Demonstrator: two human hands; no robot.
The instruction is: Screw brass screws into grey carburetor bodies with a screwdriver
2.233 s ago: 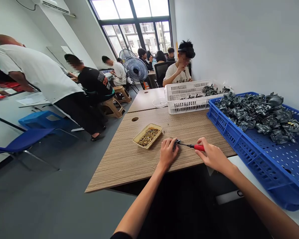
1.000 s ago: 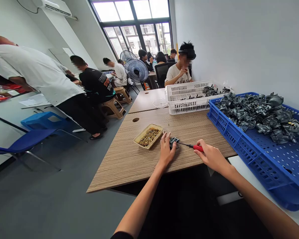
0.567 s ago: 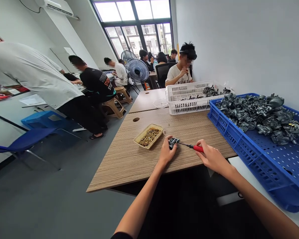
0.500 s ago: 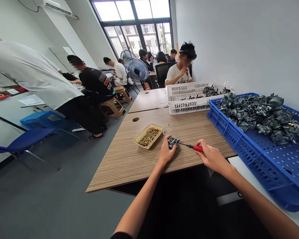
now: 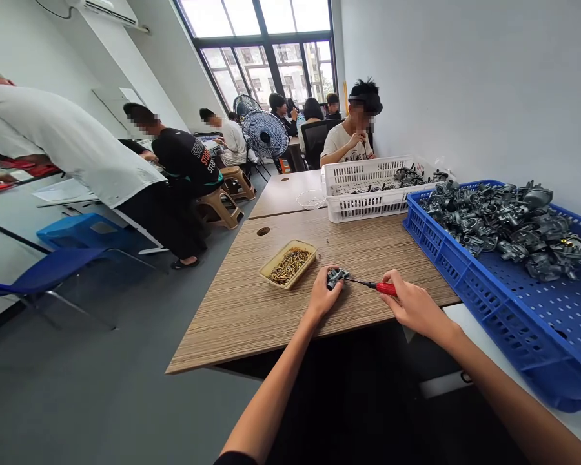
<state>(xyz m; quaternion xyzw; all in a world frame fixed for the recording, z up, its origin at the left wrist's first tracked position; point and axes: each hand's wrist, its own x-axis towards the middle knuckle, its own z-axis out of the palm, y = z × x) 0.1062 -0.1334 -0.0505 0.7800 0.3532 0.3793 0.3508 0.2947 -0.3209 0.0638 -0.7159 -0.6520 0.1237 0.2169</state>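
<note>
We hold grey metal part (image 5: 337, 276) on wood-grain tabletop (image 5: 242, 303), left hand (image 5: 325, 294) fingers curled around its side. Right hand (image 5: 409, 300) fingers pinch red handle of screwdriver (image 5: 385, 288); its tip reaches part's right side. Tray of brass-coloured pieces (image 5: 271, 279) lies near left hand. Blue crate (image 5: 469, 278) stands at right.

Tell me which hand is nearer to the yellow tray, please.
Left. The left hand is just right of the tray, holding the metal part; the right hand, on the screwdriver, is farther right.
</note>
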